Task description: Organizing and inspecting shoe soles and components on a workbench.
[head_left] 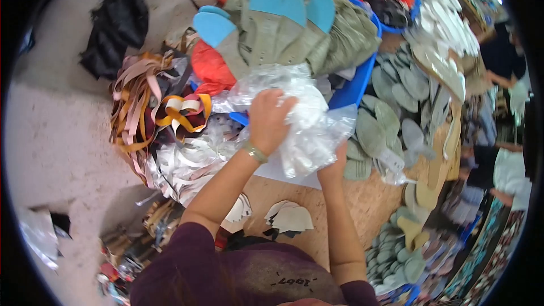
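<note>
A crumpled clear plastic bag [309, 136] is bunched between my hands above the worktable. My left hand [271, 119], with a band on its wrist, presses its closed fingers into the plastic from the left. At the bag's lower right edge is my right hand [334, 165]; its fingers are hidden behind the plastic. Whatever lies inside the bag cannot be made out. Just beyond it, grey-green pieces with blue rounded ends [277, 8] are heaped in a blue basin [365, 71]. A white sheet [283, 171] shows beneath the bag.
Brown and orange strips [133, 96] and shiny white strips [190, 156] pile up on the left. Stacked light pieces [289, 215] sit near my body. Grey sole-shaped pieces [371, 130] cover the right side. A black umbrella [122, 22] lies far left; people stand at far right.
</note>
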